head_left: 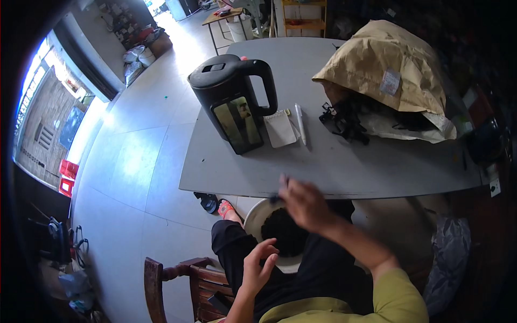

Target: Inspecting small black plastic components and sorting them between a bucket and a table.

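Note:
A pale round tub [291,267] sits between my knees under the table's near edge, with a heap of small black pieces [285,232] inside. My right hand [306,205] is above the tub's far right side, closed and a little blurred. At its fingertips is a small dark thing [276,199] too smeared to name. Over the near left rim of the tub hovers my left hand [259,265], its thumb and forefinger apart and nothing seen between them. Black plastic-looking pieces [344,123] spill onto the table from an open brown paper bag [385,64].
On the grey table [226,175] stand a black kettle-shaped jug [221,81], a small notepad [281,129] and a white pen [301,124]. A wooden chair [210,285] is at my left. A grey patterned bag [449,258] hangs at the right.

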Tool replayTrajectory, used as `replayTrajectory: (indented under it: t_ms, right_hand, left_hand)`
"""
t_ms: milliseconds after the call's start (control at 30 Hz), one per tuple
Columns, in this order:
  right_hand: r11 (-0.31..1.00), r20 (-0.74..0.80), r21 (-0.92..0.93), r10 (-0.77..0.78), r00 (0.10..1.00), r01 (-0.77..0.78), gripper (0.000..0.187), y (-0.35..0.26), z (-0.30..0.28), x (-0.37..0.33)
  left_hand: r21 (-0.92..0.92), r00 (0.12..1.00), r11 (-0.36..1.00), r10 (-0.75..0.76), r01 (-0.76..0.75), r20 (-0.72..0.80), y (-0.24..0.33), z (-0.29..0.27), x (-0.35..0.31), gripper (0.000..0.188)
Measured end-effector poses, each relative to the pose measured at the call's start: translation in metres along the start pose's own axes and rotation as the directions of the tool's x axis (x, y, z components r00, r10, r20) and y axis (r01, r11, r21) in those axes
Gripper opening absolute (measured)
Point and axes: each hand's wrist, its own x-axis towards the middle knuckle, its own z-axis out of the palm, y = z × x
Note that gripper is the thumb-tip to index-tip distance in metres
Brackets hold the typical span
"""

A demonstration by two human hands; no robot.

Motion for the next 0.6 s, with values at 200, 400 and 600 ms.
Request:
replayTrajectory:
  t_ms: [200, 400, 600]
  right_hand:
    - [0.975, 0.109, 0.166, -0.168, 0.980, 0.148, 0.030, -0.057, -0.012, -0.049]
    - [0.297, 0.463, 0.776, 0.332, 0.822, -0.556, 0.037, -0.073, -0.012, -0.061]
    - [0.282, 0.542, 0.724, 0.333, 0.772, -0.630, 0.029, -0.094, -0.013, -0.067]
  left_hand:
    - [-0.316, 0.991, 0.946, -0.104, 0.074, -0.079, 0.009, 0.006, 0.002, 0.021]
    - [0.014, 0.994, 0.994, 0.106, -0.107, 0.002, 0.015, -0.004, -0.010, 0.019]
    - [-0.185, 0.997, 0.980, 0.074, -0.071, 0.008, 0.015, 0.011, -0.017, 0.021]
